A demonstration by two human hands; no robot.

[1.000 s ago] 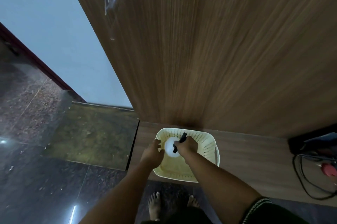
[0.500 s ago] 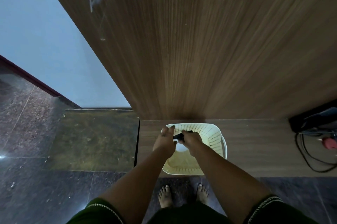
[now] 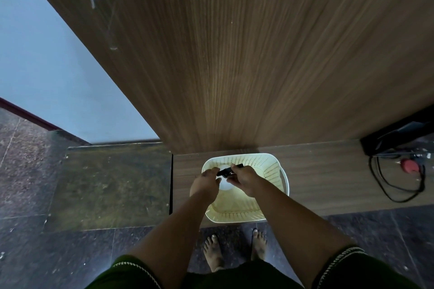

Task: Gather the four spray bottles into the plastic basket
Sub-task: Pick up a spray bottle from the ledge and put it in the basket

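A cream plastic basket (image 3: 273,166) with perforated walls stands on a low wooden ledge. Over its left half I hold a white spray bottle (image 3: 225,184) with a black trigger head (image 3: 226,171). My right hand (image 3: 244,179) grips the bottle at the trigger head. My left hand (image 3: 204,183) is against the bottle's left side, fingers curled around it. The bottle's body is mostly hidden by both hands. No other spray bottle is in view.
A tall wooden panel (image 3: 234,53) rises right behind the basket. Black cables (image 3: 397,185) and a red round object (image 3: 409,166) lie on the ledge at the right. My bare feet (image 3: 234,248) stand on dark stone floor below the basket.
My left hand has closed in onto the bottle beside the right hand. The bottle's trigger head has turned from upright to lying sideways. My view has tilted and moved closer.
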